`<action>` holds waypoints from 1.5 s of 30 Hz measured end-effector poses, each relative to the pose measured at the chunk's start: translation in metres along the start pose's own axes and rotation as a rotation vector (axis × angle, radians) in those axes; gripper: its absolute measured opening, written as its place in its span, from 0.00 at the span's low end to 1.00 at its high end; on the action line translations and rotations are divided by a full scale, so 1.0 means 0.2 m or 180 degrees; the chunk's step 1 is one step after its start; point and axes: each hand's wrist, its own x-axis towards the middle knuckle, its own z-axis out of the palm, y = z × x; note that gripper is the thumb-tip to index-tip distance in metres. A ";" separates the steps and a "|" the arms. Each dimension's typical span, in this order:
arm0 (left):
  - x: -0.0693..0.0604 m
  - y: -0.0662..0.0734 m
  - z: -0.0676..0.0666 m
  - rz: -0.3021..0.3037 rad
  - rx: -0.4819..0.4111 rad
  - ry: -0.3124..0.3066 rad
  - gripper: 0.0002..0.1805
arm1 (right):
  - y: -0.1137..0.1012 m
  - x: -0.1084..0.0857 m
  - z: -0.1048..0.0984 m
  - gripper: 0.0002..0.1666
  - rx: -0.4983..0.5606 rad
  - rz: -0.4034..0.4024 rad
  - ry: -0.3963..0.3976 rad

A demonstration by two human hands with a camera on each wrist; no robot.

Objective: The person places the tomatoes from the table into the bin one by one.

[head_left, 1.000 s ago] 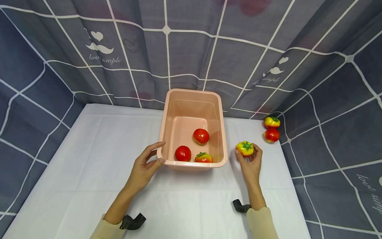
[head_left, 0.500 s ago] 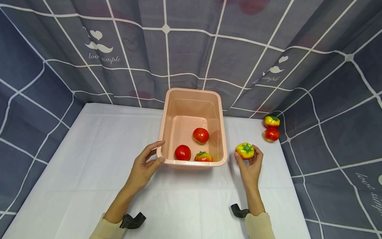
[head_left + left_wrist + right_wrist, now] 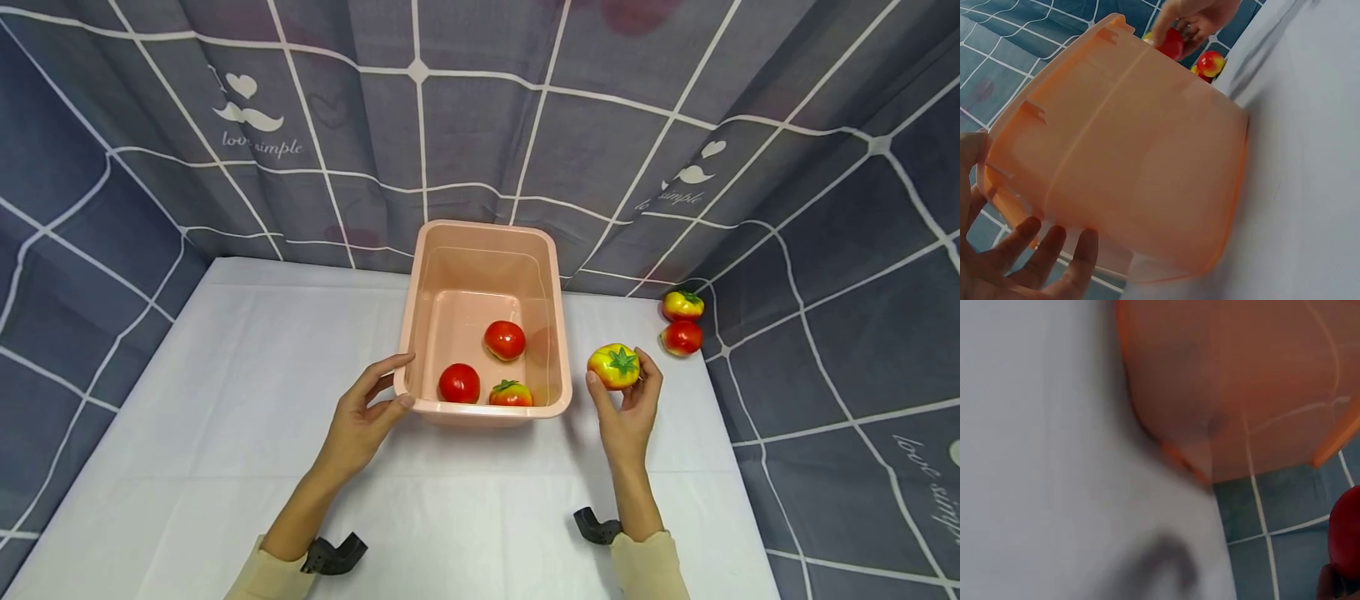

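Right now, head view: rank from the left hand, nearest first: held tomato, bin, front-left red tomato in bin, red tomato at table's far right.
From the left hand:
1. Bin: touching its fingers.
2. Front-left red tomato: inside, just right of it.
3. Held tomato: beyond the bin, in the right hand.
4. Far-right red tomato: table's right edge.

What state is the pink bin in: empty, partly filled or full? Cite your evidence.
Partly filled: the head view shows two red fruits and one red-yellow fruit inside the bin, with much of its floor bare.
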 end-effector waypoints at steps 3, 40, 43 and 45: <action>0.00 0.00 0.00 -0.0001 -0.0003 0.0000 0.33 | -0.06 0.01 0.03 0.47 0.0046 -0.0148 -0.0036; 0.00 0.00 0.00 0.0010 -0.0014 0.0001 0.33 | -0.28 0.00 0.29 0.50 0.0026 -0.0491 -0.1085; 0.00 0.00 0.00 0.0011 -0.0016 -0.0001 0.33 | -0.28 0.00 0.29 0.50 0.0015 -0.0482 -0.1092; 0.00 -0.01 0.00 -0.0012 -0.0016 0.0002 0.33 | -0.28 0.00 0.28 0.50 0.0004 -0.0472 -0.1101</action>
